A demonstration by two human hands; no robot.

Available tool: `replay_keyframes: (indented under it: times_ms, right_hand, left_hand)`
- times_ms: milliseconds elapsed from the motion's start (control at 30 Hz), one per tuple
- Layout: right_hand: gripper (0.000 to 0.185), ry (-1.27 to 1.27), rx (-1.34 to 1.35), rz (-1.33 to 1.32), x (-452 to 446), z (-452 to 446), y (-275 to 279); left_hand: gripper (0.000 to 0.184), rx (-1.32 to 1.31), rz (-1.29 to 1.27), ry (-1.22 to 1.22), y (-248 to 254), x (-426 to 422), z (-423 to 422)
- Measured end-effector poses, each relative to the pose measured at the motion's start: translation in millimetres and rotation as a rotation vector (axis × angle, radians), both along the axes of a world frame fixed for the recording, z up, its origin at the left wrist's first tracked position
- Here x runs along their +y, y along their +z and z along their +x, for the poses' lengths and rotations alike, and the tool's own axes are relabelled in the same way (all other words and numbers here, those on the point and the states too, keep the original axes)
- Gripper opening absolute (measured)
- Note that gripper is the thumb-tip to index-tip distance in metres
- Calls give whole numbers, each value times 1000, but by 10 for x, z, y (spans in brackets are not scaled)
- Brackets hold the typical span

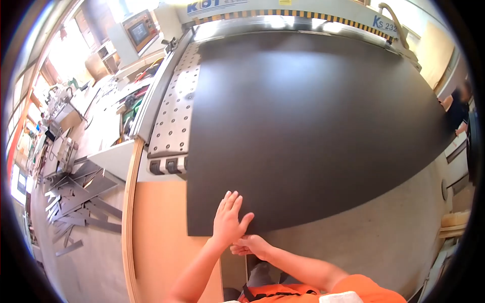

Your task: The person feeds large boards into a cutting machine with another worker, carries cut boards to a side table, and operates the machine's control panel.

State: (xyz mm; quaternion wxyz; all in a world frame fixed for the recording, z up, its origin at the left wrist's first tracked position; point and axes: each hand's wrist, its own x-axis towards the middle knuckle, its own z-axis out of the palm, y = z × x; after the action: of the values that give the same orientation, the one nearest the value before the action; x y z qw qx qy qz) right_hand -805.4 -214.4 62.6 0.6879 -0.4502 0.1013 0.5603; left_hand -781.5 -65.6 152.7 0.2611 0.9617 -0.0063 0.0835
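A large dark panel [303, 126] lies flat across the machine table and reaches out toward my body. My left hand [231, 218] rests palm down on its near edge, close to the near left corner, with the fingers stretched out and the thumb apart. Just below that edge, beside my left wrist, is my right hand [252, 246]. Its fingers are curled in and pressed together. Whether they pinch the panel's edge or some small thing, I cannot make out. A light wooden board [161, 222] extends under the panel's left corner.
A panel saw beam [303, 15] with a striped edge spans the back. Left of the panel is a perforated metal table [174, 111]; a control screen [139, 33] stands behind. Offcut strips [83, 202] litter the floor at left. Another person [458, 108] stands at the panel's right side.
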Motion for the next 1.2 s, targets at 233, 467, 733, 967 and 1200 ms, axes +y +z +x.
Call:
replay_keyframes:
  times_ms: [233,467,733,967,1200]
  right_hand:
    - [12,-384,-1260,-617,-1776,1736,751]
    - [69,-114,-1635,-1338,-3390,4414,199]
    - [87,269,-1551,-1402,-2589,5987,307]
    - [89,346,-1545,-1436,-2033,7011,324]
    - [86,386,-1482,-1444,-1673,7724,394]
  left_hand:
    - [81,155,335,219,-614,609,1096]
    - [81,249,337,440,-761,1489,2044]
    - [82,285,392,571,-805,2175,2876]
    - [79,243,337,594,-671,2406,3396]
    - [79,225,298,601,-587,2612,4100]
